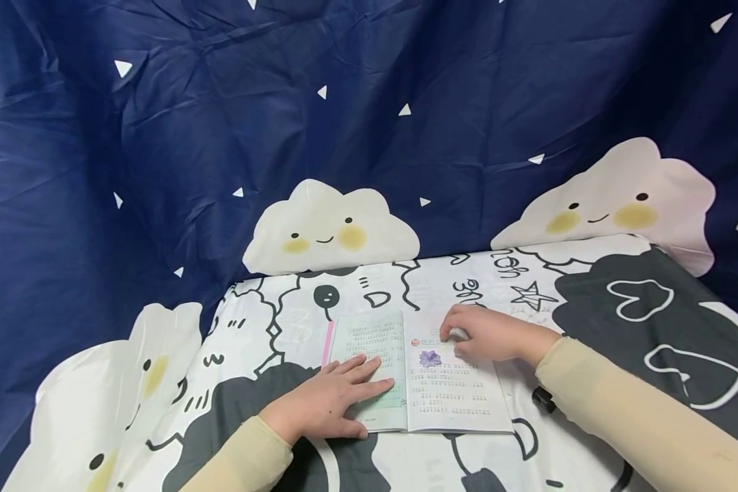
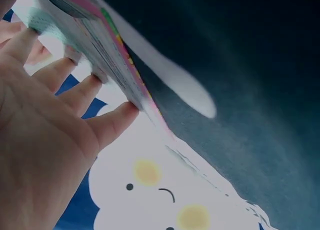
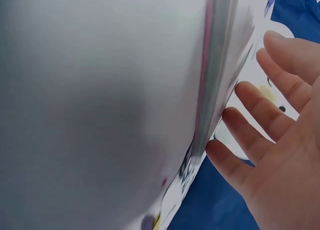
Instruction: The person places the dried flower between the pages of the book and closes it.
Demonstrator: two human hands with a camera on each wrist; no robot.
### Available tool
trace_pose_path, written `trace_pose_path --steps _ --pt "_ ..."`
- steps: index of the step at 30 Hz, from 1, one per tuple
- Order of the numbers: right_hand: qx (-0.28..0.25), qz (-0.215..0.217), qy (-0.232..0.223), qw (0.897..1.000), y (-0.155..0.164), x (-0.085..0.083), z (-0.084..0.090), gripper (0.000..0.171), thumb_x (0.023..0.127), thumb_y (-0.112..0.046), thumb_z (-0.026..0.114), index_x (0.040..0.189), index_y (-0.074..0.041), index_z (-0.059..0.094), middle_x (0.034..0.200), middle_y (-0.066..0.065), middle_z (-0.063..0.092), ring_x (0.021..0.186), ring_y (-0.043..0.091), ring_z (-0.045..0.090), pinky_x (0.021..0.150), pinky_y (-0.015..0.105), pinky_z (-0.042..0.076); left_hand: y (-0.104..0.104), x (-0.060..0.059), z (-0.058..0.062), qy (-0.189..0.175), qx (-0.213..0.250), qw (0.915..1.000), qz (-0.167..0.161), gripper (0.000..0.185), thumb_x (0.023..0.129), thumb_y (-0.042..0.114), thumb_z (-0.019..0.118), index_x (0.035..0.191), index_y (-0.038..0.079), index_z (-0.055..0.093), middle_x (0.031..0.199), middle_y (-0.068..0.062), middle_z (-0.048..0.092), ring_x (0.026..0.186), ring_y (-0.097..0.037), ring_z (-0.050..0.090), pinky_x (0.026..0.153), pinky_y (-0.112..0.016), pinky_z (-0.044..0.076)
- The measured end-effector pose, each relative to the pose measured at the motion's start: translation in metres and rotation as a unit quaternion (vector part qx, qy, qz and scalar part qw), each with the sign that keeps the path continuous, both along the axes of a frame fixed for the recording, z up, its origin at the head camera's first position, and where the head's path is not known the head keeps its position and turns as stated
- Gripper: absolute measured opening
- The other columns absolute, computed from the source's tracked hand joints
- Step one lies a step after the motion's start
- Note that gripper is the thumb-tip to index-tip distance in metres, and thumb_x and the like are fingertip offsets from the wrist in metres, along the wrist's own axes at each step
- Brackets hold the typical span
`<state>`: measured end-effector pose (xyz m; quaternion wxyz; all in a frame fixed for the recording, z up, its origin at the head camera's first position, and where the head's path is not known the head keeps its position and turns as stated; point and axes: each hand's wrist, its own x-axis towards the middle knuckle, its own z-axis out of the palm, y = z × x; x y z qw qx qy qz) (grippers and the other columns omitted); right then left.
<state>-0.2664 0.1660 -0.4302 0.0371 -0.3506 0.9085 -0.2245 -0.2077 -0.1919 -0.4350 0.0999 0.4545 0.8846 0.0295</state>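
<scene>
Overhead, the head camera shows an open textbook lying flat on a table covered by a black-and-white cartoon cloth, just in front of a dark blue backdrop printed with smiling clouds. The left hand lies palm down on the lower part of the left page, fingers straight and spread, gripping nothing. The right hand rests on the upper part of the right page, beside a small purple flower picture; its fingers are bent over the paper, and whether they pinch a page cannot be told from here. Both forearms wear beige sleeves.

Next, the left wrist camera looks from below the palm: the left hand has its fingertips touching the stacked page edges of the textbook, the fingers extended and not curled round it. A cloud face on the blue cloth fills the lower frame.

Lastly, the right wrist camera shows the right hand with fingers loosely extended beside the blurred edge of the textbook, just touching or nearly so; nothing is clasped.
</scene>
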Motion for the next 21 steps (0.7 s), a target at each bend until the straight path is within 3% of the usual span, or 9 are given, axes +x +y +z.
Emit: trace_pose_path --steps 12,17,21 --pt "0.017 -0.05 -0.027 0.998 0.034 0.005 0.004 0.035 0.087 -0.012 0.076 0.121 -0.015 0.067 0.124 0.001 0.059 0.114 0.023 0.057 0.098 0.048 0.044 0.016 0.004 0.007 0.056 0.019 0.9981 -0.018 0.08 0.082 0.05 0.079 0.153 0.031 0.046 0.161 -0.007 0.034 0.146 -0.028 0.035 0.111 -0.042 0.039" --pt "0.021 -0.061 -0.042 0.997 0.04 0.005 0.003 0.043 0.088 -0.014 0.076 0.129 -0.01 0.064 0.127 0.006 0.057 0.106 0.021 0.055 0.093 0.046 0.045 0.022 0.005 0.01 0.081 0.027 0.9955 -0.041 0.078 0.084 0.059 0.074 0.15 0.024 0.05 0.16 -0.004 0.037 0.147 -0.026 0.034 0.112 -0.043 0.037" --pt "0.043 -0.074 -0.029 0.996 0.044 0.007 0.001 0.051 0.088 -0.018 0.077 0.136 -0.006 0.061 0.136 0.012 0.055 0.119 0.028 0.056 0.099 0.05 0.045 0.031 0.006 0.013 0.092 0.029 0.9938 -0.055 0.074 0.086 0.062 0.07 0.148 0.025 0.052 0.159 -0.003 0.039 0.148 -0.026 0.032 0.111 -0.047 0.038"
